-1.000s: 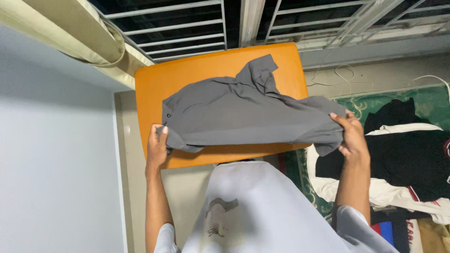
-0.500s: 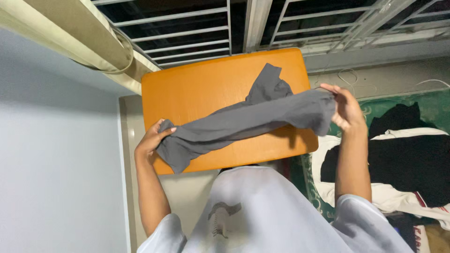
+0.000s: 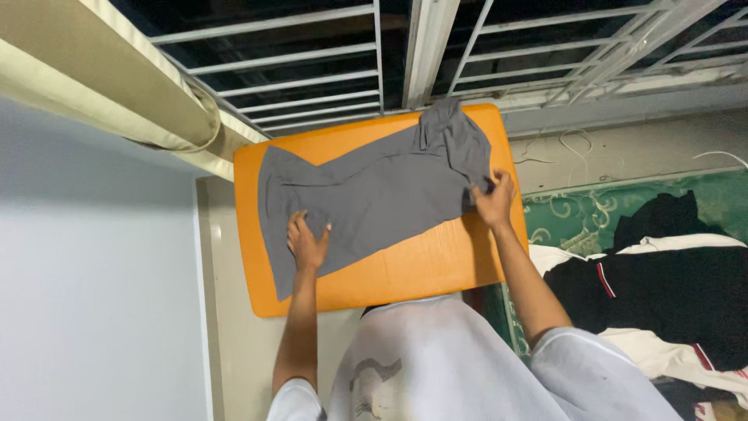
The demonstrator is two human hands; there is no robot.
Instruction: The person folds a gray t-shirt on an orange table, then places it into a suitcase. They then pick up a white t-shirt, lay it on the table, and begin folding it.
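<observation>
Both arms outstretched (left hand (image 3: pixel 308 243) flat)

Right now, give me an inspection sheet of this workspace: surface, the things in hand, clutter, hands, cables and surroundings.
Surface: orange table, near edge bare, set under a barred window.
Things in hand: grey shirt spread across the table, its far right part bunched.
Clutter: pile of black and white clothes on a green patterned rug to the right.
Hands: left hand pressed flat on the shirt; right hand at the shirt's right edge, grip unclear.
Cables: thin white cords on the floor by the wall.
Surroundings: rolled beige curtain upper left, plain white wall on the left.
</observation>
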